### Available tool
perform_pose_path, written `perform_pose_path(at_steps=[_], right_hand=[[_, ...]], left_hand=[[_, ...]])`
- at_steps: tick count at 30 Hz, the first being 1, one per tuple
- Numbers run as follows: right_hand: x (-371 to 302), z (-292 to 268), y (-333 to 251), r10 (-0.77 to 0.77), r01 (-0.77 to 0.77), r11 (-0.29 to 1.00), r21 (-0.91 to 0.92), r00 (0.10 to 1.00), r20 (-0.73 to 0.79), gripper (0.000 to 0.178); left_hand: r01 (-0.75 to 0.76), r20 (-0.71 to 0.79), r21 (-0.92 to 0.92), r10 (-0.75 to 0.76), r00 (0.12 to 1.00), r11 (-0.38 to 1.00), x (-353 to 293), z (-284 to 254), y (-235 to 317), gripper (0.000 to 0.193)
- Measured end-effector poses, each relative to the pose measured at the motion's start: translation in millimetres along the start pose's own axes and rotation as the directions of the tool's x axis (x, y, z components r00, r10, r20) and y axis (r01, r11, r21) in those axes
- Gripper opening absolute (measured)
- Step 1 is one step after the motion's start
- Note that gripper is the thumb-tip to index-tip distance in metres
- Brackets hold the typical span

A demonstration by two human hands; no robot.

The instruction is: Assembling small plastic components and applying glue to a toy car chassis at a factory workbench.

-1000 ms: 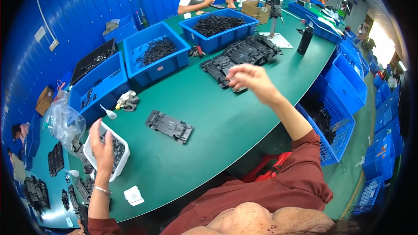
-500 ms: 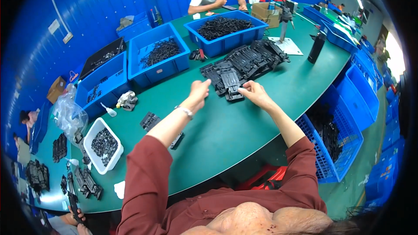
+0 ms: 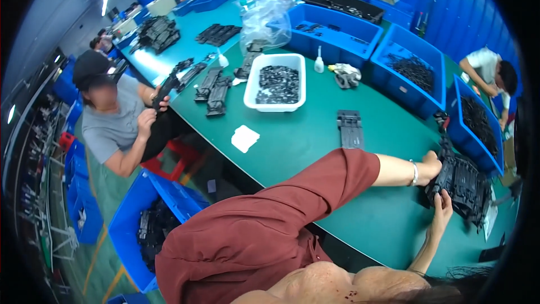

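At the right end of the table lies a pile of black moulded plastic frames (image 3: 464,183). My left hand (image 3: 430,167) is at the pile's near left edge, fingers curled in on a black plastic frame (image 3: 436,184); some fingertips are hidden. My right hand (image 3: 441,211) pinches the same frame from the near side. A single flat black plastic part (image 3: 351,128) lies by my left sleeve. Farther left stands a white bin (image 3: 253,101) of small black pieces.
Blue crates (image 3: 388,93) of thin black parts line the far side. A white dropper bottle (image 3: 319,62), a crumpled cloth (image 3: 345,76) and a white paper piece (image 3: 245,138) lie about. At left a co-worker (image 3: 115,118) handles a black part beside a blue floor crate (image 3: 126,231).
The view has swung left, so the pile and my hands now appear at the right. A co-worker at the left has come fully into view. My hands stay by the pile.
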State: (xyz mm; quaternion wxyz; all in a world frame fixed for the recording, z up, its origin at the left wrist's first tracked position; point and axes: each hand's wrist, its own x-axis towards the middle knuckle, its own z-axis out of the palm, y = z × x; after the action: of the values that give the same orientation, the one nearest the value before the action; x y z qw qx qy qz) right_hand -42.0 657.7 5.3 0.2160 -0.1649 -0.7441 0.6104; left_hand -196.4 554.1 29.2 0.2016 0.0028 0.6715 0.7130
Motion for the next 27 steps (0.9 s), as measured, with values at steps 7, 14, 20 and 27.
perform_pose_path(at_steps=[7, 14, 20, 27], right_hand=[[-27, 31, -55, -0.091, 0.093, 0.993, -0.066, 0.995, 0.025, 0.045], [-47, 80, -130, -0.163, 0.151, 0.983, 0.100, 0.980, 0.118, 0.047], [-63, 177, -198, -0.216, 0.130, 0.962, 0.240, 0.900, 0.378, 0.057], [-99, 318, -265, -0.211, 0.054, 0.969, 0.240, 0.682, 0.700, 0.057]], left_hand=[[-0.194, 0.095, -0.077, 0.201, 0.975, 0.978, -39, -37, 2, 0.031], [-0.263, 0.184, -0.423, 0.367, 0.912, 0.867, -114, -135, 61, 0.019], [-0.361, 0.095, -0.665, 0.554, 0.827, 0.653, -182, -259, 115, 0.022], [-0.614, -0.177, -0.571, 0.649, 0.740, 0.545, -228, -394, 116, 0.036]])
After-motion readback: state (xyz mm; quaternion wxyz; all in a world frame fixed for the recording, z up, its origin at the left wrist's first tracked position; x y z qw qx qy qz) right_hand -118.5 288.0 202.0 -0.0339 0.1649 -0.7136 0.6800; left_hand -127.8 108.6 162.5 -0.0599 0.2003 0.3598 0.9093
